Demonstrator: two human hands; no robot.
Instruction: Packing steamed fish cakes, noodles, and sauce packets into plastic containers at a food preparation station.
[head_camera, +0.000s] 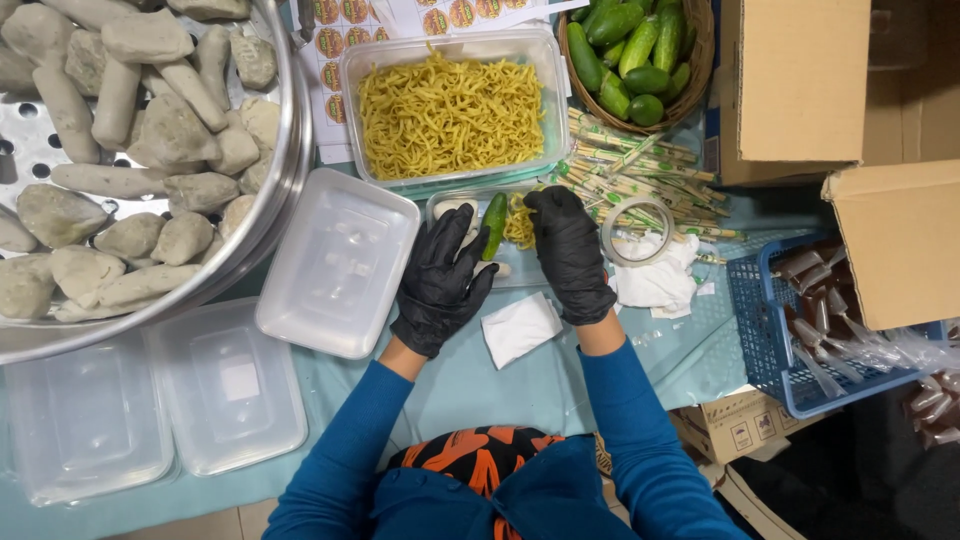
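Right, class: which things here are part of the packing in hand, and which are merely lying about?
In use:
left hand
right hand
small tray
cucumber
noodle portion
noodle tub
tray lid

Lying about:
tape roll
cardboard boxes
blue basket
sticker sheet

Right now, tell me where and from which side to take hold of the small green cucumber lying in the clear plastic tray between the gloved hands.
Grip the small green cucumber at its middle, from above. It lies lengthwise in the clear plastic tray, with yellow noodles close on one side and the left hand on the other, so probably only the top is free.
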